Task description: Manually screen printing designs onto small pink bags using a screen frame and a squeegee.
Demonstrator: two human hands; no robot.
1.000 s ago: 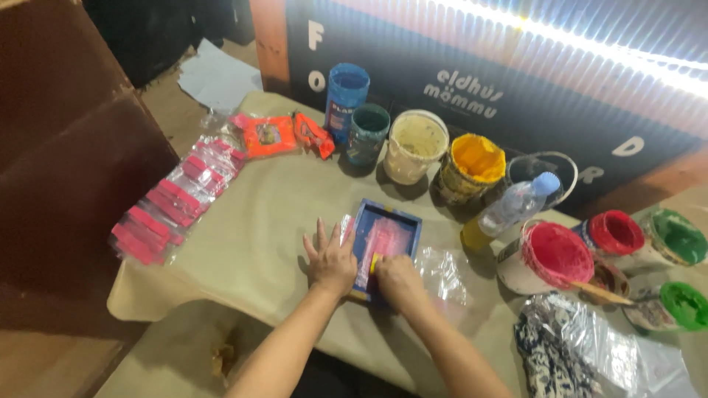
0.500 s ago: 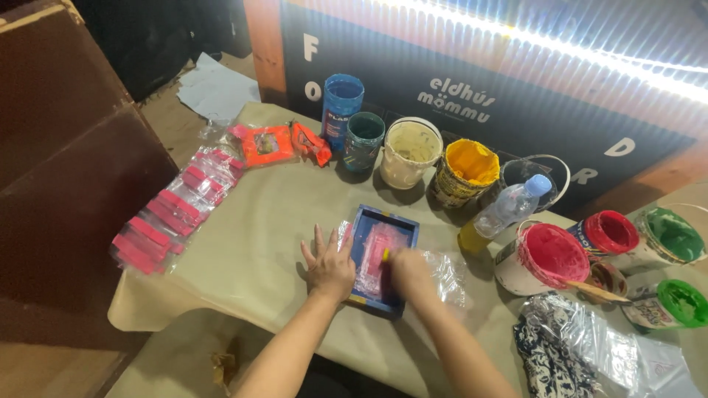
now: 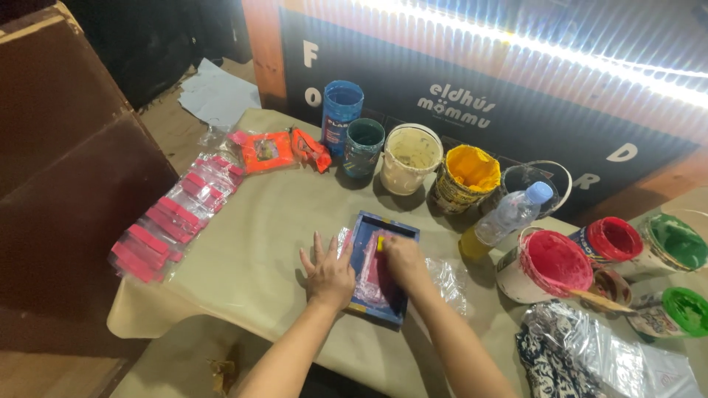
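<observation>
A small blue-framed printing screen [image 3: 383, 228] lies flat on the beige table cover [image 3: 258, 250], its mesh smeared pink. My left hand [image 3: 330, 276] rests flat with fingers spread on the frame's left edge. My right hand [image 3: 402, 262] is closed on a small yellow squeegee [image 3: 380, 242] pressed against the mesh inside the frame. A clear plastic bag [image 3: 447, 280] sticks out from under the frame on the right.
Behind the frame stand open paint tubs: blue [image 3: 342, 107], teal [image 3: 364, 144], cream [image 3: 411, 155], yellow [image 3: 468, 173], red [image 3: 549, 262], green [image 3: 675, 243]. A plastic bottle [image 3: 509, 214] lies tilted. Bagged pink pieces [image 3: 173, 221] and orange packets [image 3: 265, 151] sit left.
My right hand with the yellow squeegee has moved from the near part of the screen toward its far end. My left hand stays on the frame's left edge.
</observation>
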